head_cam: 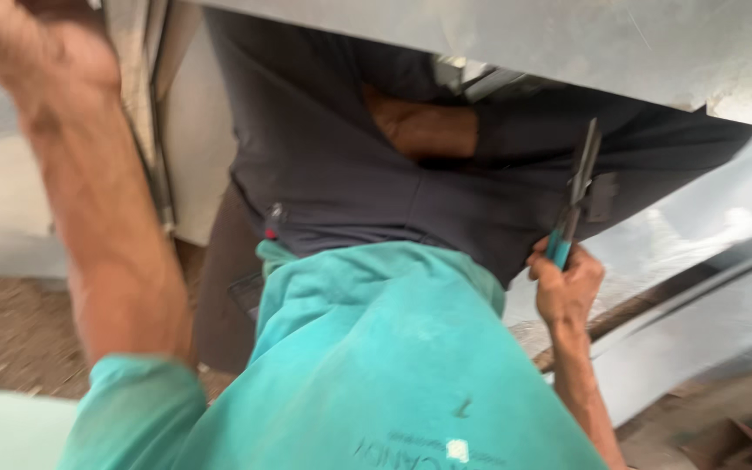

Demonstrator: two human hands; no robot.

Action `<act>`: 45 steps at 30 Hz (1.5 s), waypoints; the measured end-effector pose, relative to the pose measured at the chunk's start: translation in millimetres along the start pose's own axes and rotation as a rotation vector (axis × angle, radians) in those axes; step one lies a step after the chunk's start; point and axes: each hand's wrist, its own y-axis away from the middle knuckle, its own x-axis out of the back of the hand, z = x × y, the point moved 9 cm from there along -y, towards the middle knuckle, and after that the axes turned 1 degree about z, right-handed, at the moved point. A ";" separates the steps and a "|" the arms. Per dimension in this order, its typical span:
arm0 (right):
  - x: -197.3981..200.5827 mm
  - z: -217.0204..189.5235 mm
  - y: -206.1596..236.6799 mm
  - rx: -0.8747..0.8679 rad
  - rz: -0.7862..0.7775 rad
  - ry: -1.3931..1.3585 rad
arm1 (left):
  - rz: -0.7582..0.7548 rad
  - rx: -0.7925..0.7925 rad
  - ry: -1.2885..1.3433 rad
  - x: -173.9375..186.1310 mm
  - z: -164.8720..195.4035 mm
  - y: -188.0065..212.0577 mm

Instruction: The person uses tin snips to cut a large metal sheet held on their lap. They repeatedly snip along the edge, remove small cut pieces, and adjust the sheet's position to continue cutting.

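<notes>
Pliers with teal grips stood upright in the right hand, fist clenched round them, just under the grey metal panel. Left hand was raised at top left, blurred; its grip couldn't be told. Beyond stood another person's dark shirt.

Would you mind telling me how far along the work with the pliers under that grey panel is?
Nothing shows as finished in this blurred view. In hand: the right hand grips blue-handled pliers, tips raised toward the underside of the grey panel. The left hand is raised at the upper left; what it touches is too blurred to tell. What remains cannot be judged, since another person's dark shirt hides the area behind.
</notes>
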 end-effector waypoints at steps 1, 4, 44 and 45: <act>-0.1 -12.1 1.5 0.062 0.000 0.018 | 0.031 -0.013 -0.020 2.3 -15.2 3.5; -13.6 -45.0 0.6 0.155 -0.085 -0.109 | 0.134 0.009 -0.014 -27.4 -68.1 19.7; -79.8 -162.8 -23.9 -0.135 -0.467 -0.297 | -0.638 -0.030 -0.787 -240.1 -190.4 110.3; -79.8 -146.8 -17.7 -0.143 -0.422 -0.265 | -0.718 -0.186 -0.945 -254.0 -192.4 122.6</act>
